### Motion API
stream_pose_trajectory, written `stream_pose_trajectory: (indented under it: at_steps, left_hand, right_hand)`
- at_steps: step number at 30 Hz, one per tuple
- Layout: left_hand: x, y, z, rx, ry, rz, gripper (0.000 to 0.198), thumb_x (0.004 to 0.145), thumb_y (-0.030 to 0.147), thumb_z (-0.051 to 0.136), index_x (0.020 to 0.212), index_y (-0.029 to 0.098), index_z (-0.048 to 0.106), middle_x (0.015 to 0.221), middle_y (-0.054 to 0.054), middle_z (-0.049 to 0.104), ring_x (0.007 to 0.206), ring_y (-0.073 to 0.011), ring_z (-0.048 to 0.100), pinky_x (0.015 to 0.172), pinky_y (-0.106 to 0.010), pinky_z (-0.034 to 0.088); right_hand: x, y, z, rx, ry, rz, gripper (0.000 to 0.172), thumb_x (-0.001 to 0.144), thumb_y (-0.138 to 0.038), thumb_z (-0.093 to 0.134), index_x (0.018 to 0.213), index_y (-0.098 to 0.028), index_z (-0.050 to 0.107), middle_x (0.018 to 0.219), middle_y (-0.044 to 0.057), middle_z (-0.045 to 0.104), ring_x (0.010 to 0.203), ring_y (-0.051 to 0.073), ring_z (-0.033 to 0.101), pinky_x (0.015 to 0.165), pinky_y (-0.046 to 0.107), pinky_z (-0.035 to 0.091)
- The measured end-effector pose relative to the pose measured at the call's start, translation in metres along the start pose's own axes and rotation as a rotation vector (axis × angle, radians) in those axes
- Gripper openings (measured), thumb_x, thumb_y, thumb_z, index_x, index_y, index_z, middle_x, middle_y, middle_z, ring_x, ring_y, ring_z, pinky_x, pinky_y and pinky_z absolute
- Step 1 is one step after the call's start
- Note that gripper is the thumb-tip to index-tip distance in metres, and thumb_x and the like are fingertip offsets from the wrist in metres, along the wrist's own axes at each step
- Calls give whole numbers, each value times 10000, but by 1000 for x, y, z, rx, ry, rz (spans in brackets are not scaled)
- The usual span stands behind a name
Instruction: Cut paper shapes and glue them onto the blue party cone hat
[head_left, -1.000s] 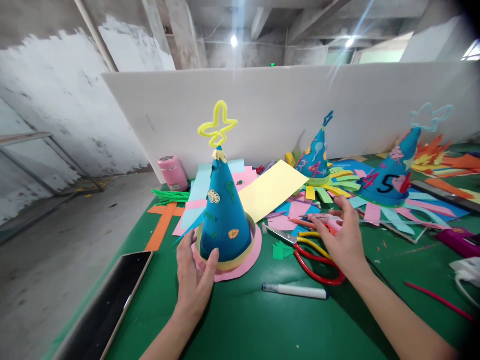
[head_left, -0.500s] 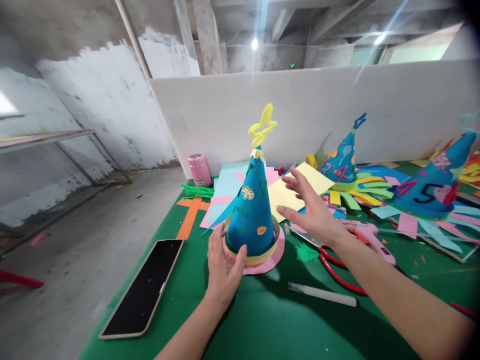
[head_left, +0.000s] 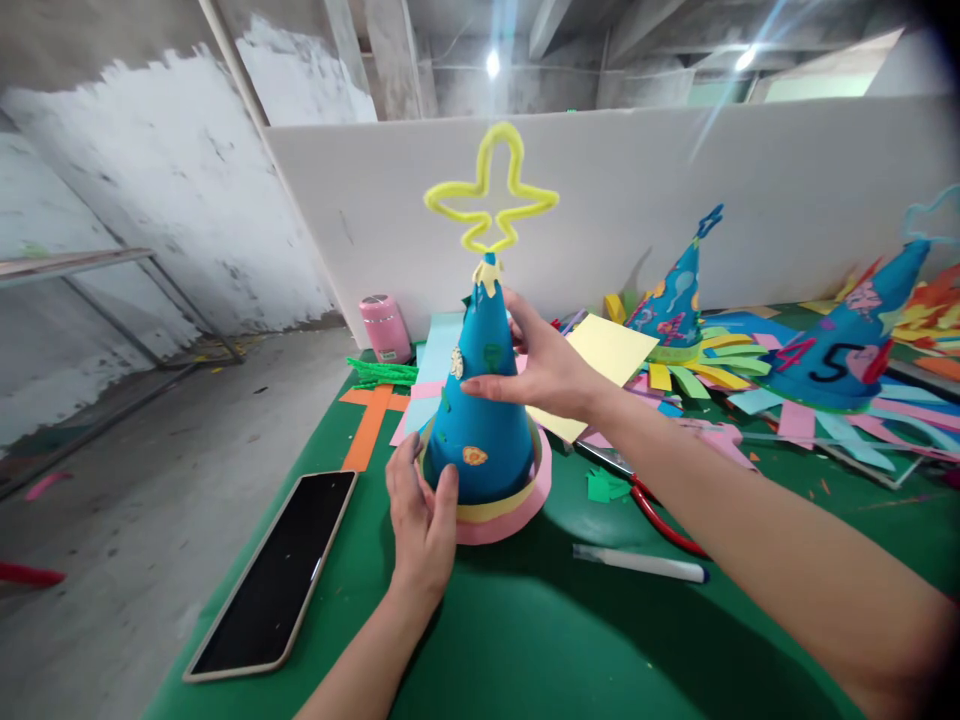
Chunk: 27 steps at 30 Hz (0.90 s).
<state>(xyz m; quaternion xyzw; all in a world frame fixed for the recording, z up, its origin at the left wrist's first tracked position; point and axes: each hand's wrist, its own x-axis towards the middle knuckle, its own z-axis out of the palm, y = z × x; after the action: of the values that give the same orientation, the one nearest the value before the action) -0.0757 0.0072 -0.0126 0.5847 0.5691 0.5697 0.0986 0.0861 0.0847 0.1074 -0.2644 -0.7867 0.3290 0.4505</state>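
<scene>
A blue cone party hat (head_left: 480,420) stands on the green table, with flower and green stickers on its side and a pink and yellow brim (head_left: 517,518). Bent yellow pipe cleaner (head_left: 538,200) forms a four-lobed shape at its tip, facing me. My left hand (head_left: 421,525) holds the brim at the lower left, thumb in front. Around the upper right of the cone curls my right hand (head_left: 551,365), its thumb across the front and its other fingers partly hidden behind.
A phone (head_left: 274,575) lies at left. A white marker (head_left: 641,563), red-handled scissors (head_left: 664,520) and a pink glue gun (head_left: 712,437) lie at right. Behind are yellow paper (head_left: 611,347), green pipe cleaners (head_left: 381,373) and a pink jar (head_left: 385,328). Two more decorated hats stand right.
My right hand has come left from the air beside the hat and closed on its cone. The hat has turned, so the yellow shape now shows broadside.
</scene>
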Motion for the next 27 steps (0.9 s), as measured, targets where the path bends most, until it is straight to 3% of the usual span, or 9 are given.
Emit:
stream_pose_trajectory:
  at_steps: [5, 9, 13, 17, 22, 25, 27]
  left_hand:
    - [5, -1, -5, 15, 43, -55, 465, 873, 393, 362, 1288, 183, 348, 1298, -127, 392, 1209, -260, 354, 1002, -440, 273]
    - [5, -3, -5, -9, 44, -115, 464, 877, 414, 341, 1281, 189, 368, 1296, -118, 403, 1206, -259, 362, 1006, -434, 272]
    - [2, -2, -4, -15, 22, -97, 478, 863, 405, 385, 1290, 193, 348, 1295, -118, 403, 1210, -253, 358, 1005, -427, 277]
    - [1, -2, -2, 2, -28, -84, 599, 777, 398, 543, 1294, 196, 319, 1289, -135, 388, 1206, -278, 364, 984, -448, 301]
    - [2, -4, 1, 108, -55, -47, 775, 661, 393, 667, 1307, 194, 287, 1282, -154, 366, 1209, -308, 345, 970, -478, 307]
    - [2, -8, 3, 92, -58, -55, 780, 663, 384, 668, 1313, 199, 279, 1272, -151, 378, 1202, -305, 356, 968, -486, 309]
    - [2, -10, 4, 52, -70, -67, 760, 682, 376, 654, 1315, 196, 276, 1279, -151, 380, 1205, -296, 361, 979, -475, 303]
  right_hand:
    - [-8, -18, 11, -379, 103, -49, 667, 677, -453, 633, 1246, -244, 357, 1121, 66, 562, 972, 271, 547, 776, 419, 461]
    - [-6, -15, 15, -517, 129, -27, 731, 687, -490, 602, 1298, -228, 299, 1094, 77, 583, 938, 274, 560, 743, 404, 462]
    - [-2, -2, 25, -586, 219, 67, 851, 655, -578, 584, 1339, -198, 250, 1175, 123, 530, 1034, 325, 502, 828, 481, 406]
    - [0, 5, 25, -447, 220, 205, 995, 591, -632, 604, 1375, -200, 169, 1217, 162, 466, 1104, 358, 436, 863, 545, 364]
    - [4, 5, -2, 49, 75, 264, 945, 685, -595, 557, 1391, -195, 73, 1376, 138, 290, 1257, 298, 285, 964, 475, 331]
    - [5, 7, -8, 161, -80, 185, 853, 701, -418, 636, 1370, -255, 132, 1363, 69, 350, 1272, 250, 276, 991, 441, 327]
    - [5, 9, -4, 140, -150, 67, 718, 711, -297, 637, 1318, -278, 254, 1325, 28, 411, 1215, 226, 371, 971, 409, 367]
